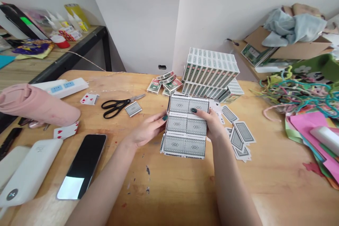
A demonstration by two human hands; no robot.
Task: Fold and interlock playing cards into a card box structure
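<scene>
1. The panel (184,137) of six card backs, two across and three down, is between both hands above the middle of the desk (172,194); whether its lower edge rests on the wood, I cannot tell
2. The right hand (214,123) grips its right side, thumb flat on the upper right card and fingers out of sight behind; this likely presses front against back
3. The left hand (148,129) holds the left edge, thumb at the rim and other fingertips partly hidden; it seems to steady that side without covering the face
4. Held from both sides, the panel probably stays square and faces the wearer
5. Loose cards (243,132) overlap just right of the right hand, mostly backs up, probably for easy reach
6. The scissors (116,107) lie left, handles nearer the person and blades away, likely for a safe pick-up; a small deck (133,108) sits just beside them
7. The boxes (212,69) stand in tight rows behind the panel, seemingly to save room
8. The phone (83,164) lies left, clear of both hands
</scene>
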